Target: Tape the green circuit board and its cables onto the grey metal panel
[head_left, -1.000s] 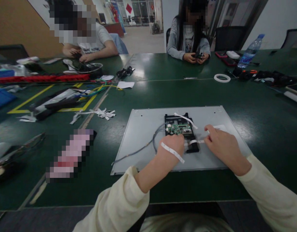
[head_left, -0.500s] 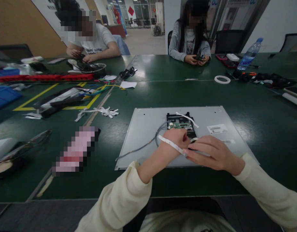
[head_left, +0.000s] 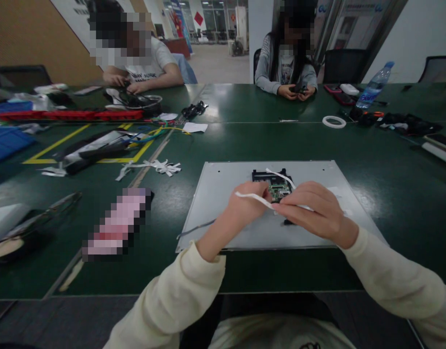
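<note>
A grey metal panel (head_left: pixel 223 194) lies flat on the green table, with a small green circuit board (head_left: pixel 277 190) in a black frame near its middle. Both my hands hover just above the board. My left hand (head_left: pixel 244 206) is curled, and a white tape strip (head_left: pixel 250 196) runs across its back. My right hand (head_left: pixel 310 208) pinches the right end of that strip next to my left hand. A second white strip (head_left: pixel 281 175) lies over the black frame. A grey cable (head_left: pixel 195 229) trails off the panel to the left.
Loose white tape strips (head_left: pixel 153 167), a yellow-taped area with cables (head_left: pixel 110 148) and a red bar (head_left: pixel 70 115) lie to the left. A tape roll (head_left: pixel 333 121) and water bottle (head_left: pixel 373 87) stand far right. Two people sit across the table, handling small items.
My right hand left the panel, came to my left wrist and took hold of the tape strip stuck there. Both hands then rose together over the circuit board.
</note>
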Motion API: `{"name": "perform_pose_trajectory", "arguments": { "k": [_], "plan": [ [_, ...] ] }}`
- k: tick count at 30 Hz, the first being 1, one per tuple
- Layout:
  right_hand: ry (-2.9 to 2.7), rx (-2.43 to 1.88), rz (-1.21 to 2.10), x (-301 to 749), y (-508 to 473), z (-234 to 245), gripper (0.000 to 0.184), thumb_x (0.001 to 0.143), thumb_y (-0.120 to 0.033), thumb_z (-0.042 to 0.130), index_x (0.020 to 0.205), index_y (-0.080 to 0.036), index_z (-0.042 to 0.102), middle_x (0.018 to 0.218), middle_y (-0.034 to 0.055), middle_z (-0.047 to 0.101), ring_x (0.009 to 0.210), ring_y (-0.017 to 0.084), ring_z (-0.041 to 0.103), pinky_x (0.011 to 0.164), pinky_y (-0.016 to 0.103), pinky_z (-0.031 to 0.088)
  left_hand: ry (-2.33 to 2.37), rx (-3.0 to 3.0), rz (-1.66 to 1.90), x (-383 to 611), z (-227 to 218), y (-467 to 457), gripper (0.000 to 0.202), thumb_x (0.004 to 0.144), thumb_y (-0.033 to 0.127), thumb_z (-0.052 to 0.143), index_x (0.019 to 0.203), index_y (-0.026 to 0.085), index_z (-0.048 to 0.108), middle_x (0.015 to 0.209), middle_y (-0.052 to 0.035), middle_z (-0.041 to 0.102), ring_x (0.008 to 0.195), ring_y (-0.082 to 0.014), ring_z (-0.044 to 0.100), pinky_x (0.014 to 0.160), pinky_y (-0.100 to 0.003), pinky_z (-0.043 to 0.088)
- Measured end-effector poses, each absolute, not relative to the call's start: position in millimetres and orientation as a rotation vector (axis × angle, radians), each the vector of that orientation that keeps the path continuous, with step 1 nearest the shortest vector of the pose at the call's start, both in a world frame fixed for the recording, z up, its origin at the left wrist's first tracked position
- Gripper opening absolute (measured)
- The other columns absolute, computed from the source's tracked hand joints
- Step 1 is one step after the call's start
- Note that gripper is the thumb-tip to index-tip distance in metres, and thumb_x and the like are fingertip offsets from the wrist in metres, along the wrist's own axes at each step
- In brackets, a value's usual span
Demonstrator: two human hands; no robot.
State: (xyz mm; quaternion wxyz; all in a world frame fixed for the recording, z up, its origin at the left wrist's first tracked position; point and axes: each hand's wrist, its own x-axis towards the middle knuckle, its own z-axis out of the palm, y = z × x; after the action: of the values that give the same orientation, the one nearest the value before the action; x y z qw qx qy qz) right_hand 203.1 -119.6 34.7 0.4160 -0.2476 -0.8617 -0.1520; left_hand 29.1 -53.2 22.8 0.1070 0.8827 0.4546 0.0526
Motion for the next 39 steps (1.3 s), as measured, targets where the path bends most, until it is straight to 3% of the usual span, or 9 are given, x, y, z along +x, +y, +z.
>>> {"name": "perform_pose_trajectory", "arguments": {
  "k": [5,10,14,21,31,39],
  "plan": [
    [-2.033,-0.855,-0.497,201,-97,36,0.014,0.087,-0.017,0.057,0.099,-0.021,0.064,0.093,0.0033,0.064,0.086,0.014,0.056,0.077,0.03,0.044,1.574,2.626,0.192,-12,21,-31,0.029,0.088,0.036,0.04,0.085,0.016,0.06,0.072,-0.007,0.064,0.07,-0.0207,0.06,0.059,-0.028,0.036],
    [-2.115,-0.92,-0.661,185,-69,21,0.013,0.09,-0.018,0.052,0.096,-0.02,0.063,0.09,0.0025,0.063,0.084,0.014,0.053,0.078,0.031,0.038,1.437,2.488,0.163,-44,16,-28,0.035,0.08,0.046,0.053,0.101,0.018,0.053,0.084,-0.0052,0.063,0.074,-0.02,0.059,0.061,-0.027,0.038],
    [-2.2,-0.896,-0.739,167,-61,7,0.016,0.091,-0.014,0.049,0.097,-0.017,0.063,0.089,0.0042,0.062,0.087,0.015,0.052,0.081,0.033,0.036,1.286,2.45,0.138,-50,13,-29,0.032,0.075,0.034,0.058,0.101,0.017,0.051,0.091,-0.0067,0.061,0.082,-0.0209,0.058,0.07,-0.028,0.041],
    [-2.373,-0.891,-0.756,152,-63,-13,0.019,0.091,-0.012,0.046,0.092,-0.015,0.064,0.087,0.0049,0.061,0.084,0.016,0.051,0.082,0.034,0.035,1.301,2.407,0.192,-54,5,-22,0.026,0.073,0.017,0.05,0.099,0.018,0.048,0.081,-0.0025,0.059,0.073,-0.017,0.056,0.065,-0.026,0.04],
    [-2.546,-0.88,-0.576,143,-70,-22,0.022,0.09,-0.008,0.044,0.08,-0.013,0.062,0.083,0.0058,0.059,0.079,0.015,0.05,0.081,0.035,0.037,1.296,2.414,0.307,-54,4,-23,0.035,0.07,0.01,0.048,0.105,0.018,0.046,0.102,-0.0052,0.054,0.081,-0.0159,0.057,0.08,-0.03,0.044],
    [-2.603,-0.869,-0.52,140,-70,-28,0.02,0.089,-0.009,0.046,0.078,-0.014,0.062,0.083,0.0054,0.058,0.081,0.016,0.05,0.081,0.036,0.037,1.28,2.383,0.283,-53,6,-21,0.029,0.071,0.011,0.049,0.098,0.019,0.044,0.093,-0.0037,0.058,0.082,-0.0167,0.058,0.075,-0.028,0.044]
  ]
}}
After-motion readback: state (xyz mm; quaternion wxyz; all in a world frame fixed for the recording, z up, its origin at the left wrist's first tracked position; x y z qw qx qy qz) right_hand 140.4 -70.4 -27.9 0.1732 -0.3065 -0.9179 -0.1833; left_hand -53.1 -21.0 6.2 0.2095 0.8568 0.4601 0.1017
